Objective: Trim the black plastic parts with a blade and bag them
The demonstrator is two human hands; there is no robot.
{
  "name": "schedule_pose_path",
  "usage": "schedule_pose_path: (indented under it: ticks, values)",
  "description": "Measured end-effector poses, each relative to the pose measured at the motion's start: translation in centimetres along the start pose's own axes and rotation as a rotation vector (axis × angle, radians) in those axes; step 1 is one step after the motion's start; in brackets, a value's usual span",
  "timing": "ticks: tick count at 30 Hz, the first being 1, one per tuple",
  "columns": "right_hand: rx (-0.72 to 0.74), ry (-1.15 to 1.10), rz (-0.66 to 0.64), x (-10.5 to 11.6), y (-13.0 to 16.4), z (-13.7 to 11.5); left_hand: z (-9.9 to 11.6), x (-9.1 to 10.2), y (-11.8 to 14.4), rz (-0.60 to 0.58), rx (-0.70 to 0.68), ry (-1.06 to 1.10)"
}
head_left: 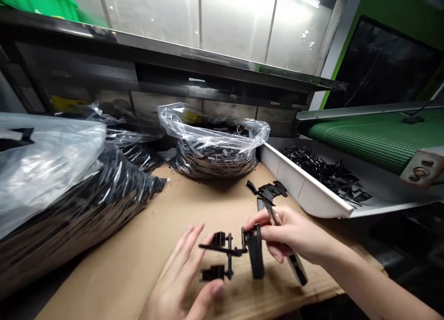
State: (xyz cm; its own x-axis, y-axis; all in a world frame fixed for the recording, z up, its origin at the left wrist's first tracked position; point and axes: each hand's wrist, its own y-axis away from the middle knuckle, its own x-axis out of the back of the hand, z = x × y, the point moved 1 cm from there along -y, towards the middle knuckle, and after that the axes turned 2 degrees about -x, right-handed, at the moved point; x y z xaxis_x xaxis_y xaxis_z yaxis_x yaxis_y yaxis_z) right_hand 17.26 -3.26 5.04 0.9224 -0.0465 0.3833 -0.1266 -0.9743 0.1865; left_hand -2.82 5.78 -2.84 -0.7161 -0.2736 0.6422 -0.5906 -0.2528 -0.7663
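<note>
**A:** What do you see from your head camera?

**B:** My right hand (294, 234) is shut around a black plastic part with thin bars and little blocks (232, 257). My fingers pinch its tall flat end. The same hand also grips a slim cutting tool with a dark handle (298, 267), which pokes out below my palm.

**A:** And your other hand?

**B:** My left hand (183, 283) is open, with the fingers spread. It sits just under the part, and my thumb is beside the lowest block. It holds nothing.

**A:** Where is the part?

**B:** It is up in the air, just above the brown cardboard-covered bench (138, 246).

**A:** What else is there?

**B:** A small heap of black plastic bits (268, 190) lies on the bench behind my right hand. A clear plastic bag full of black parts (213, 146) stands farther back. A bigger clear bag of black parts (62, 186) is on my left. On my right, a white tray (305, 190) holds more black pieces, beside a green belt (371, 137).
</note>
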Motion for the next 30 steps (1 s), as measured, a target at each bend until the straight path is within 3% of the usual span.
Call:
schedule_pose_path:
  ticks: [1, 3, 7, 12, 14, 17, 20, 23, 25, 27, 30]
  values:
    - [-0.017, 0.028, -0.017, -0.5, -0.8, 0.6, 0.0, -0.2, -0.1, -0.040, -0.074, -0.032]
    - [-0.013, 0.144, 0.075, -0.5, -2.0, 1.2, 0.0, -0.6, -0.1, -0.113, -0.158, -0.070]
    - [0.143, 0.409, 0.395, -0.3, -1.9, 0.4, 1.1, -1.0, 0.3, -0.180, -0.071, -0.002]
    - [0.286, 0.482, 0.307, -3.7, -2.2, -0.1, 2.2, -1.2, 0.2, -0.083, 0.061, -0.011]
    - [0.324, 0.529, 0.310, -5.2, -2.6, 0.1, 2.1, -1.4, 0.1, -0.073, 0.031, -0.117]
    - [0.345, 0.591, 0.249, -6.3, -2.7, 0.2, 2.1, -1.7, 0.0, -0.154, -0.056, -0.169]
    - [0.238, 0.476, 0.199, -4.6, -3.0, 0.6, 2.3, -1.7, -0.2, -0.172, -0.063, -0.172]
    - [-0.027, 0.217, 0.139, -0.8, -4.2, 1.7, 2.4, -1.5, -0.4, -0.173, -0.081, -0.186]
    - [-0.116, 0.051, 0.083, 1.3, -4.7, 2.4, 2.2, -1.6, -0.2, -0.201, -0.107, -0.218]
    - [-0.101, -0.088, 0.076, 2.5, -4.1, 2.9, 1.5, -1.8, 0.4, -0.219, -0.137, -0.256]
    - [0.020, -0.212, 0.174, 3.2, -0.3, 3.5, 0.4, -2.4, 1.4, -0.159, -0.163, -0.226]
